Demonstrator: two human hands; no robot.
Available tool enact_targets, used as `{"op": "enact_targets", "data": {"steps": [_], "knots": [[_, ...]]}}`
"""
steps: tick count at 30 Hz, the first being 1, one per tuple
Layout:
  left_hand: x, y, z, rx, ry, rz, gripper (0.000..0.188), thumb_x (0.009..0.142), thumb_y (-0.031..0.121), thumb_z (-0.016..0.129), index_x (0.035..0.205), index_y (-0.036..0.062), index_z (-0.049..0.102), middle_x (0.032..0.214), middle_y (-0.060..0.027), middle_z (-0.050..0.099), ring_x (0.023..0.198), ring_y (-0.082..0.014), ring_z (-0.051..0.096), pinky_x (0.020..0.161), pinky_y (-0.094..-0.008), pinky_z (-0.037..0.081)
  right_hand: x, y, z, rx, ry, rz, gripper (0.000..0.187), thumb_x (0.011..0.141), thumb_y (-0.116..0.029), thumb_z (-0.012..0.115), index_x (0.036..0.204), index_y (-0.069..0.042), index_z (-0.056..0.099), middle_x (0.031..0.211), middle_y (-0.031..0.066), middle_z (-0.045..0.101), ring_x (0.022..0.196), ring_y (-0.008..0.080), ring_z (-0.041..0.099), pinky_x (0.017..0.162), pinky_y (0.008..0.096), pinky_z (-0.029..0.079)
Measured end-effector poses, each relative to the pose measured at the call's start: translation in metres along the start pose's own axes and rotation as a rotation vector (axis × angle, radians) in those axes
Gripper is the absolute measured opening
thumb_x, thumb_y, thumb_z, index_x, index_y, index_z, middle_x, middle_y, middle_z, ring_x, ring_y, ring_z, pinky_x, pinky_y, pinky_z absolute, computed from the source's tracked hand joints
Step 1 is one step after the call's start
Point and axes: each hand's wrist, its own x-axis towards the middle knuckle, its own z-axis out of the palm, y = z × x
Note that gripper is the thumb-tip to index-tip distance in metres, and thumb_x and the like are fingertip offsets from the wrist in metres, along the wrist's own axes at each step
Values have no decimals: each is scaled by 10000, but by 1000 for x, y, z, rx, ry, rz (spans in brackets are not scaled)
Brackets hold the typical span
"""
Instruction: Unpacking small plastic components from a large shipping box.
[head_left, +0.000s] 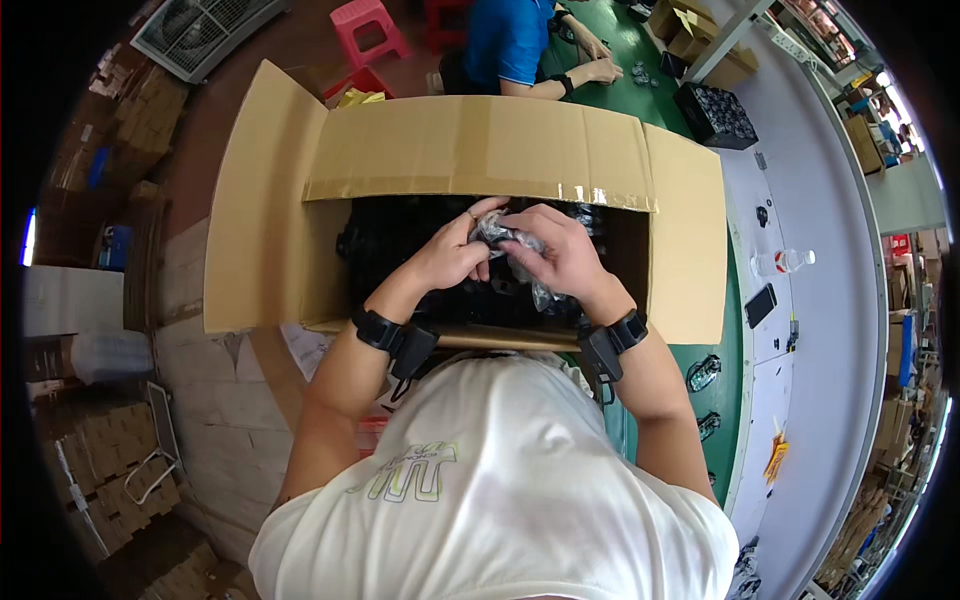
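Both my hands are over the mouth of a large open cardboard box (480, 150). Between them is a crinkled clear plastic bag (492, 228) with something dark in it, its loose end hanging below my right fingers. My left hand (452, 252) pinches the bag from the left, fingers curled. My right hand (562, 252) grips it from the right with bent fingers and thumb. Under my hands, many black items (385, 235) fill the shadowed box; their kind is hard to make out. Each of my wrists wears a black strap with a small box.
Beyond the box a person in a blue shirt (505, 40) works at a green table (605, 25). A black crate (715, 115), a plastic bottle (783, 262) and a phone (761, 306) are to the right. Pink stool (368, 32) and fan unit (200, 35) stand at far left.
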Motion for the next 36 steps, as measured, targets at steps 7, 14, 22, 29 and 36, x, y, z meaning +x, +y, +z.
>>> {"op": "enact_targets", "data": {"steps": [7, 14, 22, 29, 36], "knots": [[7, -18, -13, -87, -74, 154, 329, 953, 85, 671, 1262, 21, 580, 1135, -15, 624, 996, -90, 588, 892, -265, 487, -5, 4, -8, -37, 8, 161, 144, 882, -42, 691, 1023, -27, 713, 911, 151, 709, 806, 297, 697, 711, 359, 558], [8, -17, -16, 316, 129, 471, 186, 889, 174, 773, 907, 3, 702, 877, -19, 654, 758, -61, 586, 672, -239, 482, -3, 9, -11, -100, 51, 153, 65, 894, -38, 696, 951, -8, 696, 908, 124, 729, 829, 270, 715, 730, 341, 565], [4, -13, -17, 553, 276, 338, 145, 871, 168, 760, 866, 24, 748, 781, -61, 680, 753, -186, 650, 692, -310, 512, -4, 9, -11, -162, 92, 131, 70, 857, -56, 744, 916, -26, 724, 941, 106, 734, 826, 282, 714, 742, 352, 577], [4, 8, -8, 963, 498, 737, 95, 837, 170, 765, 845, 75, 768, 870, -65, 703, 836, -279, 675, 745, -386, 545, -4, 12, -11, -203, 58, 94, 66, 856, -48, 740, 918, -38, 720, 915, 113, 723, 811, 290, 711, 720, 357, 581], [-3, 15, -11, 1126, 312, 463, 74, 825, 170, 769, 862, 106, 769, 872, -54, 686, 891, -267, 658, 779, -395, 534, -6, 10, -4, -300, -60, 193, 154, 880, -156, 752, 990, -58, 706, 885, 145, 702, 788, 318, 692, 698, 390, 562]]}}
